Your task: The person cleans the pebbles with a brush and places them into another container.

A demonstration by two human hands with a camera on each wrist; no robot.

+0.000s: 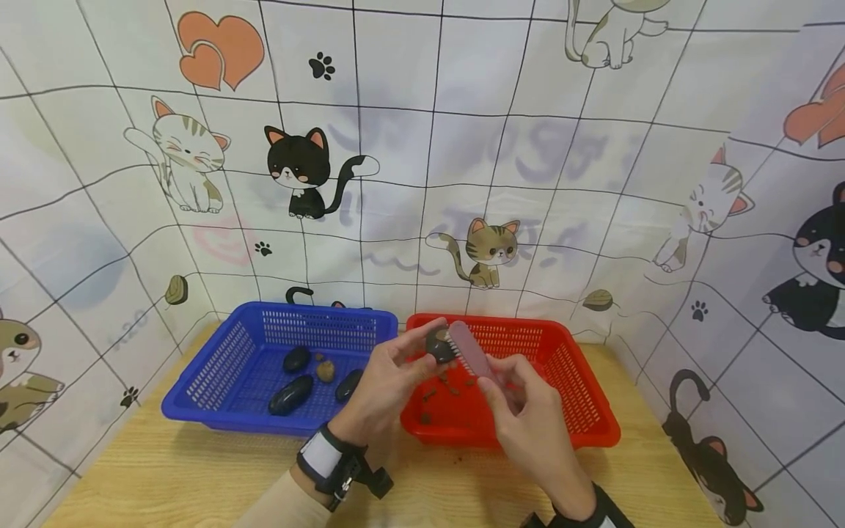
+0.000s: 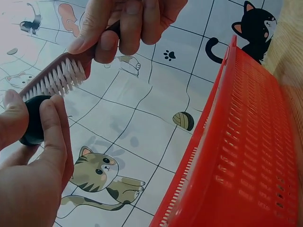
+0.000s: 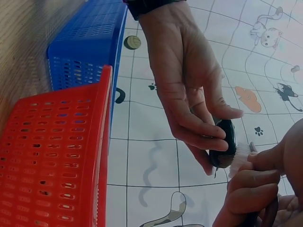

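Between the thumb and fingers of my left hand is a dark, glossy stone, with a brownish patch on its upper face in the head view. My right hand grips a pink brush by its handle. White bristles meet the stone's side in the left wrist view. Both hands are raised over the front of the red basket. Small brown crumbs lie on the red basket's floor below the stone.
To the left stands a blue basket holding several dark stones and a tan lump. Both baskets sit on a wooden table. A cat-printed sheet hangs behind and at both sides.
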